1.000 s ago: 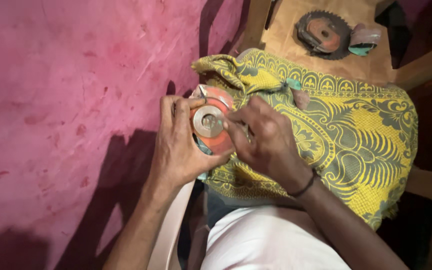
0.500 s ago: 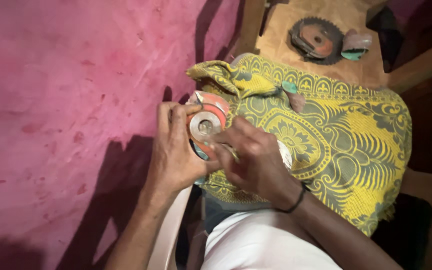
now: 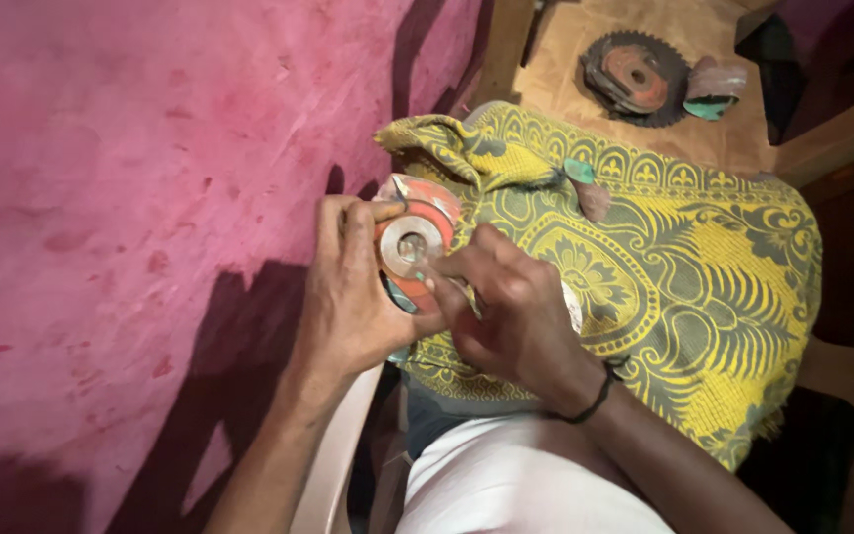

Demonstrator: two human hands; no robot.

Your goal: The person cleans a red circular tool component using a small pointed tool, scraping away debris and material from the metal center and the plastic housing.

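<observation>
Head camera view, looking down: a seated person works over a small round disc (image 3: 410, 247), orange-red with a bright metal centre and a hole in the middle, held at the left edge of a yellow-and-grey patterned cloth (image 3: 684, 297) spread over the lap. The left hand (image 3: 353, 297) wraps around the disc from the left and near side, its fingers curled closed against the rim. The right hand (image 3: 506, 316), with a dark band (image 3: 595, 400) at the wrist, comes in from the right, its fingers bent and pinched narrowly at the disc's near right edge; whether a small part sits between the fingertips cannot be told. Just left of the hands runs a rough pink wall (image 3: 140, 198) crossed by their shadows. Farther off, on a brown wooden surface (image 3: 575, 74) beyond the cloth, lies a dark toothed saw blade (image 3: 637, 77) with a reddish hub, and just right of it a folded scrap of abrasive sheet (image 3: 714, 89). White shorts (image 3: 516, 485) fill the near edge.
</observation>
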